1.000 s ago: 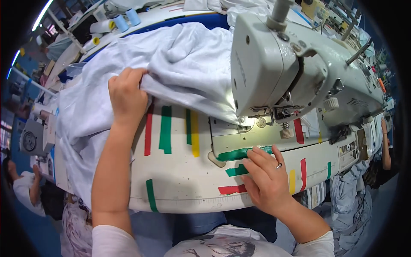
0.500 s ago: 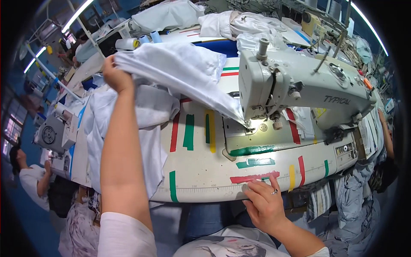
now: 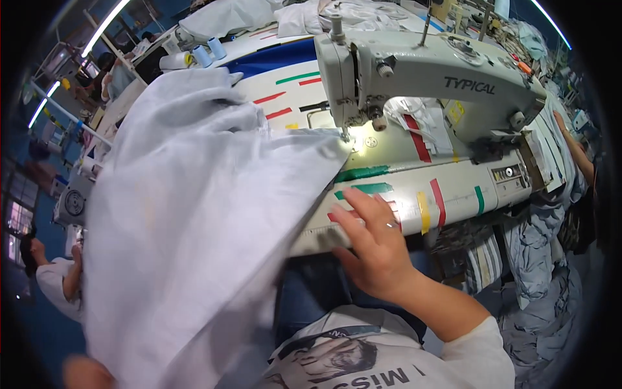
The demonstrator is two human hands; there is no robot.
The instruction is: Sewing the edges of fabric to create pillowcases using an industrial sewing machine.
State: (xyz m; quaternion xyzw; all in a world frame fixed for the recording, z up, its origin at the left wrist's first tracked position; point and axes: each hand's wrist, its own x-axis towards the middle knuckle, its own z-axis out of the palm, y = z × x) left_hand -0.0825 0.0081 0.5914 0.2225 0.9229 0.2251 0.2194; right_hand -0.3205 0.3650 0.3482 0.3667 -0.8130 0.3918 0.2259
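Sewing table: white cloth covering

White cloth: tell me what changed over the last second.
The white cloth was lifted off the table by the left hand, then swept down toward the lap. The right hand slid nearer the table's front edge. The sewing machine stayed put, the cloth's corner by its needle.

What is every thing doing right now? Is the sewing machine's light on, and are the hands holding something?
Sewing machine: upright, lamp lit at the needle.
White cloth: draped over the table's left side, one corner under the needle.
Right hand: open, flat on the table edge, holding nothing.
Left hand: blurred at the cloth's lower edge; grip unclear.
Thread cones: standing upright.
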